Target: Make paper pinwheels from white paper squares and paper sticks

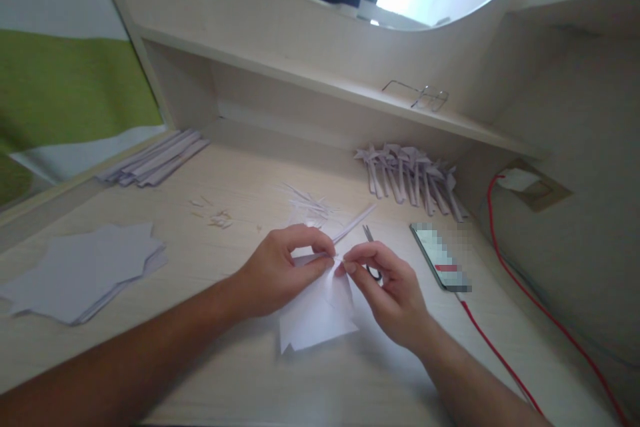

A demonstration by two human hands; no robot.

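Note:
In the middle of the desk my left hand (287, 267) pinches the upper edge of a folded white paper piece (320, 317) between thumb and fingertips. My right hand (390, 290) pinches close beside it at the same upper edge, its thumb and forefinger closed. The paper hangs below both hands with pointed, notched lower corners. Exactly what lies between the right fingertips is too small to tell apart from the paper. Partly hidden behind my right hand is a pair of small scissors (369, 233). A narrow paper strip (355, 221) lies just beyond my fingers.
Star-shaped paper sheets (85, 267) are stacked at the left, with long folded paper strips (155, 157) behind. Paper scraps (217, 217) and thin slivers (305, 200) lie mid-desk. Folded paper pieces (410, 173) are lined up at the back right, near a phone (437, 257) with a red cable (493, 347).

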